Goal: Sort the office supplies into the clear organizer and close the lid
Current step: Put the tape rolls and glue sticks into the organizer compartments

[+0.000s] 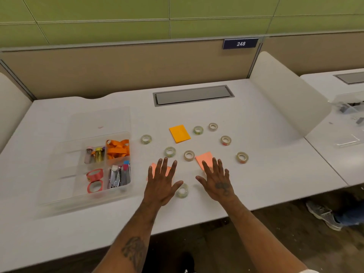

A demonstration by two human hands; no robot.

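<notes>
Left hand (160, 182), right hand (216, 179) spread flat (palms down); organizer (59, 194) open.

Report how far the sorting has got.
Done: orange bands, vials, red tape rolls and staplers sit in the clear organizer. In hand: nothing; the left hand and right hand are spread open above the desk. Left: eight clear tape rolls, three sticky-note pads, and closing the lid.

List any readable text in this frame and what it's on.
"248": white digits on the blue plate at the top edge of the tan partition behind the desk.
Tape rolls: coloured print on the sides, too small to read.
Clear organizer contents: no legible labels.
</notes>
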